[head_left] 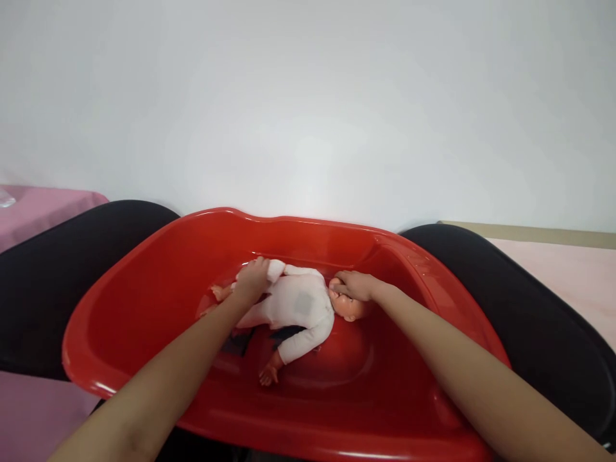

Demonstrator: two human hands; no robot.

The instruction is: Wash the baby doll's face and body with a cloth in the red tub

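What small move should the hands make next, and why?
Probably a slight lift of the doll with both hands. The left hand lies over its legs and the right hand is curled against its head, so both ends are covered, and the doll lies low on the floor of the red tub.

- Bright, even light washes the white wall [308, 96] pale.
- Glossy glare streaks the red tub [144, 301] rim.
- Wide-angle bending curves the edges; slightly soft overall.
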